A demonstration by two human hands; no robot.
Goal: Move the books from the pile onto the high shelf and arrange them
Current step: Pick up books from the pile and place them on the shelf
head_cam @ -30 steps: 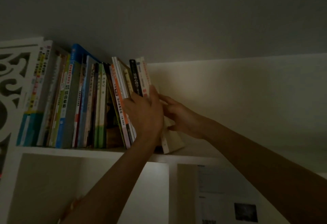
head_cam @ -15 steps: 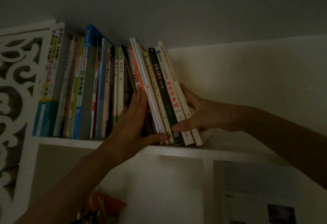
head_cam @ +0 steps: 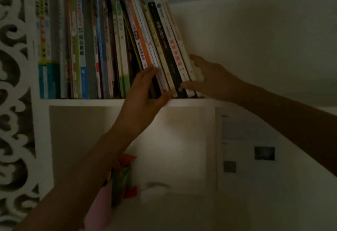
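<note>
**Q:** Although most volumes stand upright, why is the right end of the row shown tilted?

**A:** No bookend is seen on the white wooden high shelf [head_cam: 109,102]. The group of leaning paperback books [head_cam: 164,48] at the right end of the shelf is therefore propped, tops tipped toward the upright row of coloured books [head_cam: 76,48] that fills the left part of the shelf beside the white fretwork side panel [head_cam: 16,84]. Support from both sides is judged necessary until the lean is taken out.

**Q:** How are the hands disposed?

**A:** The left hand [head_cam: 144,95] is held open against the spines just above the shelf edge, fingers straight and close together, thumb spread toward the black-spined book [head_cam: 166,48]; nothing is clasped. The right hand [head_cam: 209,77] is closed round the outermost white book [head_cam: 177,35] at the row's free end on the shelf, fingers behind its cover and thumb across the lower spines.

**Q:** What stage is indicated?

**A:** Arranging is inferred; the pile is not seen. Slipping of the bases along the shelf is the likely hazard.
</note>
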